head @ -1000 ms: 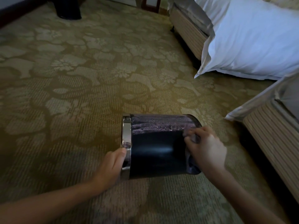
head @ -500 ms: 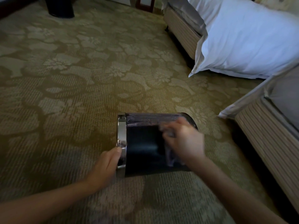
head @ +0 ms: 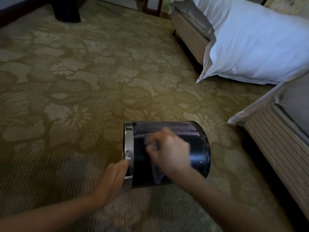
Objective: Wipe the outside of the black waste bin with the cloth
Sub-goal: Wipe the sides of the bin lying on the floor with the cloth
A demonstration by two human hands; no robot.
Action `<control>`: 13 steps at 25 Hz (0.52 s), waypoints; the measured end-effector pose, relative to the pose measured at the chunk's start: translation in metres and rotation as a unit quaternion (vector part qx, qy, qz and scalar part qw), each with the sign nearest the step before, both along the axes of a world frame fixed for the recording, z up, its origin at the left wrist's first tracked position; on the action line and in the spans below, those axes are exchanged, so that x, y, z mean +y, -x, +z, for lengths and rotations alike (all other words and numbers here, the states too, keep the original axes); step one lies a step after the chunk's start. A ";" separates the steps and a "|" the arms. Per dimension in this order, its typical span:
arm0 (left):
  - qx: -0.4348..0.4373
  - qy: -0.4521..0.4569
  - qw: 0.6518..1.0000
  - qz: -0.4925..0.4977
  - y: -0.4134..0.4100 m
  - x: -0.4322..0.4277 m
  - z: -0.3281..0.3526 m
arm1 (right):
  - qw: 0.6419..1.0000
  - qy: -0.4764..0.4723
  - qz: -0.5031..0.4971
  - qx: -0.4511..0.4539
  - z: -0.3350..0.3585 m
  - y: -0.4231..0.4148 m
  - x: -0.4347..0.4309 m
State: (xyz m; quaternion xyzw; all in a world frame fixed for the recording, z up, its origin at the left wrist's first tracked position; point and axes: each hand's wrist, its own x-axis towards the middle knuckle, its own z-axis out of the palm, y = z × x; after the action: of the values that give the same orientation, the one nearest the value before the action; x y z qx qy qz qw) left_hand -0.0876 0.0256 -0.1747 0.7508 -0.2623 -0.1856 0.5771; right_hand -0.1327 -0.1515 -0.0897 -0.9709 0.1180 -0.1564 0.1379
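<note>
Bin (head: 199, 148) lies on its side on the carpet (head: 75, 97), its chrome rim (head: 128, 141) at its left end and its base at the right. The left hand (head: 113, 180) is at the near part of that rim, fingers fairly straight and pressed against the metal, gripping nothing. The right hand (head: 168, 153), blurred, sits on top of the bin's middle with fingers curled round a cloth (head: 157, 174), which hangs down the bin's near side. A bed (head: 275, 144) stands right of the bin. A white pillow (head: 250, 47) lies beyond the bin, to its right.
</note>
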 end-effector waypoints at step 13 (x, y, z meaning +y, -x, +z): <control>-0.001 -0.092 0.996 0.005 0.010 0.011 0.004 | 0.967 -0.010 -0.247 0.058 0.004 0.053 -0.106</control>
State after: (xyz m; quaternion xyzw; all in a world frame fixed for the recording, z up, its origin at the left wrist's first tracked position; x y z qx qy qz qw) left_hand -0.0979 0.0371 -0.1703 0.8025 -0.2405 -0.2052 0.5061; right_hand -0.1854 -0.2574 -0.0856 -0.9175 0.3638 -0.1280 0.0973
